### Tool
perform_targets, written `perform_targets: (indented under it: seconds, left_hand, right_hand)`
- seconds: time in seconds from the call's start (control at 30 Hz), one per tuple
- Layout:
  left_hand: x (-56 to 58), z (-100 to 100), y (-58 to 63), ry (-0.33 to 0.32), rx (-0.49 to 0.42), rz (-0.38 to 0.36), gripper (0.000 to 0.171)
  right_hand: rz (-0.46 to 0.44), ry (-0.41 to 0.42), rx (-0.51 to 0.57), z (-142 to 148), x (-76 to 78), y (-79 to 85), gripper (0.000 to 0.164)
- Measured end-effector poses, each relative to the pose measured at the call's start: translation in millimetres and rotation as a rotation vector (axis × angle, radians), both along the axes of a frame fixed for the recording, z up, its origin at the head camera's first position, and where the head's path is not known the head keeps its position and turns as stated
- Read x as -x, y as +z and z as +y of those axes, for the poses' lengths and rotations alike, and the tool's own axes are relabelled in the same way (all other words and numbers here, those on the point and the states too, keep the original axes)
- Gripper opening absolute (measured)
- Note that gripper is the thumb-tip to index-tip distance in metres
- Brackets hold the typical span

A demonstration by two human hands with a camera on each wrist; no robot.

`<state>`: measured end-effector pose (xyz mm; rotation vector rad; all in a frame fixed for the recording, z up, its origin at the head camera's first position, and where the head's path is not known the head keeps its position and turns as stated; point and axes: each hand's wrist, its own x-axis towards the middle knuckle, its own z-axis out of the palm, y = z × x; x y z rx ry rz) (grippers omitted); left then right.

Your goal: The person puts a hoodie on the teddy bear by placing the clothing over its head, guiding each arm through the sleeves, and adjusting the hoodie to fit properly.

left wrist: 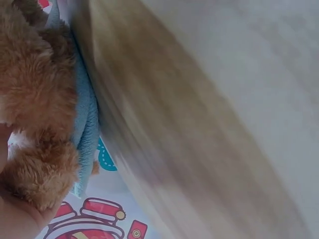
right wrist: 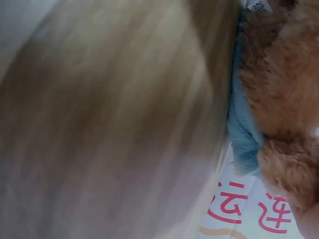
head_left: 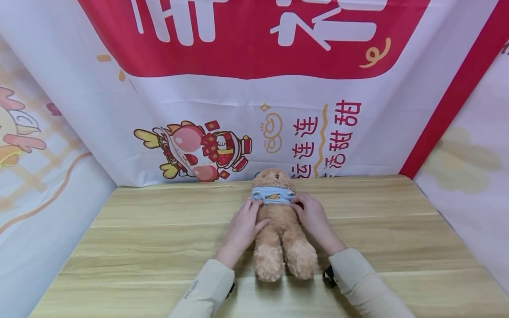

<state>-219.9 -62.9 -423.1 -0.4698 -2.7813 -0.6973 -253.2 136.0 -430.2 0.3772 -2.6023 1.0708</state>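
Observation:
A brown teddy bear (head_left: pixel 281 225) lies on its back on the wooden table, head toward the back wall and legs toward me. A light blue shirt (head_left: pixel 273 194) is bunched around its chest. My left hand (head_left: pixel 242 223) holds the lower edge of the shirt on the left, its thumb over the belly. On the right, my right hand (head_left: pixel 314 216) pinches the same edge. Both wrist views show blue cloth (left wrist: pixel 85 129) between the fur and the table. Part of my left hand (left wrist: pixel 22 219) touches a furry limb there; my right hand (right wrist: pixel 310 221) barely shows. Fingertips are partly hidden.
The wooden table (head_left: pixel 159 238) meets a white and red printed cloth (head_left: pixel 318 88) at the back. More printed cloths hang at the left (head_left: pixel 36 132) and right. A white tag (right wrist: pixel 259 6) shows by the bear in the right wrist view.

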Motion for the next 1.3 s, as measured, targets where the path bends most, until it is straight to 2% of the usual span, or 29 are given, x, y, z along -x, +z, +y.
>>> perform_targets:
  seconds: [0.17, 0.3, 0.43, 0.5, 0.6, 0.73, 0.87, 0.93, 1.03, 1.1, 1.17, 1.3]
  left_hand:
    - [1.8, 0.0, 3.2, -0.012, 0.008, -0.071, 0.054]
    - [6.3, -0.1, 4.0, -0.004, -0.019, -0.105, 0.051]
    - [8.6, 1.9, 4.4, 0.013, -0.003, -0.104, 0.043]
    - [9.2, 3.4, 4.2, 0.025, -0.002, -0.096, 0.040]
    - [9.3, 5.7, 3.3, 0.047, -0.021, -0.068, 0.040]
    - [9.4, 8.4, 1.2, 0.074, -0.019, -0.016, 0.042]
    - [9.1, 9.6, -0.7, 0.103, 0.014, 0.033, 0.037]
    - [8.9, 9.9, -2.1, 0.111, 0.036, 0.084, 0.033]
    - [7.8, 10.1, -3.5, 0.114, 0.074, 0.186, 0.031]
    - [7.2, 9.9, -3.7, 0.109, 0.082, 0.221, 0.031]
    - [6.7, 9.2, -3.3, 0.110, 0.061, 0.200, 0.030]
    - [5.5, 6.8, -2.1, 0.101, 0.012, 0.104, 0.028]
  right_hand:
    - [-0.026, 0.077, 0.096, 5.4, 3.4, -6.8, 0.007]
    - [-0.124, 0.145, 0.105, 9.7, 4.6, -4.2, 0.007]
    - [-0.252, 0.256, 0.077, 15.7, 5.0, 2.9, 0.042]
    - [-0.284, 0.306, 0.051, 18.3, 5.4, 5.4, 0.059]
    - [-0.298, 0.345, 0.029, 19.6, 5.6, 6.3, 0.065]
    - [-0.244, 0.332, 0.042, 15.5, 4.6, 3.0, 0.055]
    - [-0.092, 0.321, 0.031, 9.2, 3.2, -0.8, 0.036]
    - [-0.036, 0.320, 0.029, 6.8, 2.8, -1.9, 0.027]
    - [-0.007, 0.332, 0.059, 3.9, 1.9, -2.3, 0.026]
    - [-0.005, 0.325, 0.076, 2.6, 1.3, -2.8, 0.027]
    - [-0.006, 0.301, 0.100, 1.9, 0.0, -3.4, 0.024]
    - [-0.027, 0.203, 0.123, 6.1, -4.8, -3.6, 0.022]
